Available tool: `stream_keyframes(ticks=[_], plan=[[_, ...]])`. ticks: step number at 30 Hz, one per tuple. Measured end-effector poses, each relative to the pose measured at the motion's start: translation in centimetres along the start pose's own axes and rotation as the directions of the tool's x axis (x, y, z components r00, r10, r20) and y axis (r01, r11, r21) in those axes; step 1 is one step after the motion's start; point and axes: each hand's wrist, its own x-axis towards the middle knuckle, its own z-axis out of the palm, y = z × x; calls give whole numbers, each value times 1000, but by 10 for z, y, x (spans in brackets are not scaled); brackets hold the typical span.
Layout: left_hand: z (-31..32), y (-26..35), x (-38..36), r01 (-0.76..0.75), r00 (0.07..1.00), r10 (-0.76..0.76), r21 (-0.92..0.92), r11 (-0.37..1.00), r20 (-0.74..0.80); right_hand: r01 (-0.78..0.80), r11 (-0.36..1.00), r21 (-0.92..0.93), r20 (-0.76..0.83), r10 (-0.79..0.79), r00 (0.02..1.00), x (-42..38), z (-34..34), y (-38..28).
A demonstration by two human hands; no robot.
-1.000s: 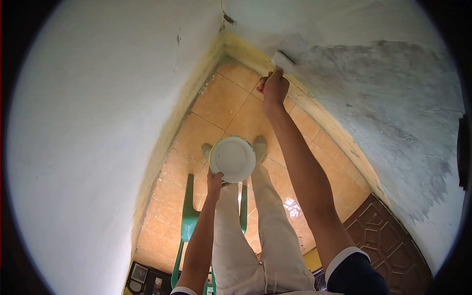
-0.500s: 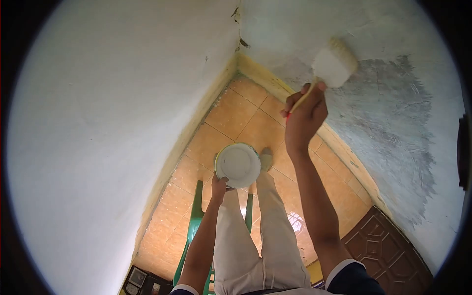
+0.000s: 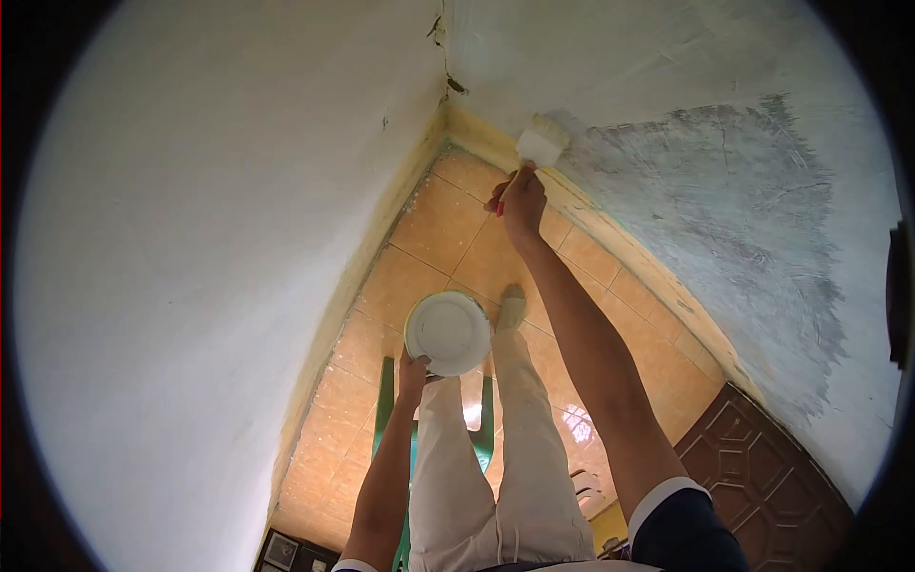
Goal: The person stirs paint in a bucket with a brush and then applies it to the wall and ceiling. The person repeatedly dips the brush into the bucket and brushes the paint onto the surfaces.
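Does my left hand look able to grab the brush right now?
Probably not: the left hand is busy holding the tub, and the right hand has the brush at the wall.

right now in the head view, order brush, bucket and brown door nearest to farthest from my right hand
1. Brush, in the right hand
2. Bucket, lower left, in the left hand
3. Brown door, at the lower right
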Motion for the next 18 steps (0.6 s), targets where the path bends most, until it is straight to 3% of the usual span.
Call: stream_keyframes(ticks=[4, 7, 13, 18], plan=[[-8, 9, 1, -39, 999, 39, 20, 999, 24, -99, 993, 57, -9, 100, 995, 12, 2, 4], [-13, 14, 7, -22, 1000, 22, 35, 999, 10, -124, 970, 210, -3, 128, 992, 7, -3, -24], [-17, 35, 3, -13, 999, 11, 43, 999, 53, 65, 968, 243, -61, -52, 997, -76, -19, -133], [-18, 57, -9, -60, 993, 52, 68, 996, 110, 265, 952, 153, -139, -244, 960, -126, -17, -171]])
